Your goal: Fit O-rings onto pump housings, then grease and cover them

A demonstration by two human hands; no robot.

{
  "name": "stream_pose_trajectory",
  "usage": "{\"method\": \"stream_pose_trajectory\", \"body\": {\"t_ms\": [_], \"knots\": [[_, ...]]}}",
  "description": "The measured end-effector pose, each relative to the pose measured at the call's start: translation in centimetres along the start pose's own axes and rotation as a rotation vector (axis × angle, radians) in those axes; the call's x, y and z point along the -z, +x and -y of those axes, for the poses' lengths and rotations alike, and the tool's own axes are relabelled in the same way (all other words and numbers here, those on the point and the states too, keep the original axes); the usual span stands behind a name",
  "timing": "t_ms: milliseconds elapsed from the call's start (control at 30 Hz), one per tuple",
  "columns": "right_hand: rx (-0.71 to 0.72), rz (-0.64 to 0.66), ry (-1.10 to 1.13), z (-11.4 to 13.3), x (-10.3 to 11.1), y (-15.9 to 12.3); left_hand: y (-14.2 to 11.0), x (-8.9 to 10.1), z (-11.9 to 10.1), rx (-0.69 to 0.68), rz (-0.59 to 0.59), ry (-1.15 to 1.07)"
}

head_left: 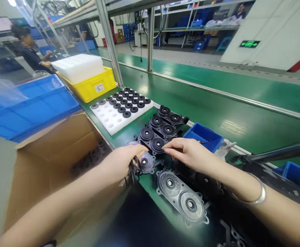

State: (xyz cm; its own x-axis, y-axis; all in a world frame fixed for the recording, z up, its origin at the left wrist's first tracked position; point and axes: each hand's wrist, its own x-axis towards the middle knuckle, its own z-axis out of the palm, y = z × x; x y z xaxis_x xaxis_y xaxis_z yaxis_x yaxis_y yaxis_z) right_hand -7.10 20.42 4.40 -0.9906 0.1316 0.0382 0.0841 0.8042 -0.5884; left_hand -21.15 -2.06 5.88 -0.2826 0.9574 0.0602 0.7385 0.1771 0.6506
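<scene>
My left hand point(125, 161) is closed around a bunch of thin black rings point(133, 170) and rests beside a grey round-disc part point(146, 163). My right hand point(188, 152) lies flat with its fingertips on a black twin-disc moulded part point(152, 139), fingers together, holding nothing I can make out. Two more black twin-disc parts point(169, 118) lie in a row beyond it. A grey twin-disc plate point(182, 197) lies just under my right wrist. A silver bracelet point(258, 197) is on my right forearm.
A white foam tray point(114, 118) holds several black round caps. Behind it stands a yellow bin point(93, 87) with white foam. A small blue box point(203, 135) sits to the right, an open cardboard box point(62, 144) to the left, blue crates point(31, 106) beyond. A seated person point(30, 51) is at far left.
</scene>
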Motion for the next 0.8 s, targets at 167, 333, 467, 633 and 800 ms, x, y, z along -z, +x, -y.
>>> {"method": "stream_pose_trajectory", "body": {"t_ms": [167,333,467,633,800], "knots": [[0.076,0.026,-0.415,-2.6,-1.4,0.2,-4.2,-4.1,-1.0,0.209,-0.127,-0.397],[0.106,0.053,-0.535,-4.0,-2.6,-0.9,-7.0,-7.9,-0.3,0.396,-0.204,-0.612],[0.139,0.056,-0.585,-3.1,-3.4,-1.7,-7.7,-8.9,0.7,0.457,-0.201,-0.637],[0.166,0.060,-0.600,-2.2,-3.9,-2.0,-6.3,-9.2,0.8,0.434,-0.257,-0.563],[0.084,0.025,-0.527,-3.0,-3.5,-1.4,-4.7,-9.4,0.8,0.347,-0.280,-0.495]]}}
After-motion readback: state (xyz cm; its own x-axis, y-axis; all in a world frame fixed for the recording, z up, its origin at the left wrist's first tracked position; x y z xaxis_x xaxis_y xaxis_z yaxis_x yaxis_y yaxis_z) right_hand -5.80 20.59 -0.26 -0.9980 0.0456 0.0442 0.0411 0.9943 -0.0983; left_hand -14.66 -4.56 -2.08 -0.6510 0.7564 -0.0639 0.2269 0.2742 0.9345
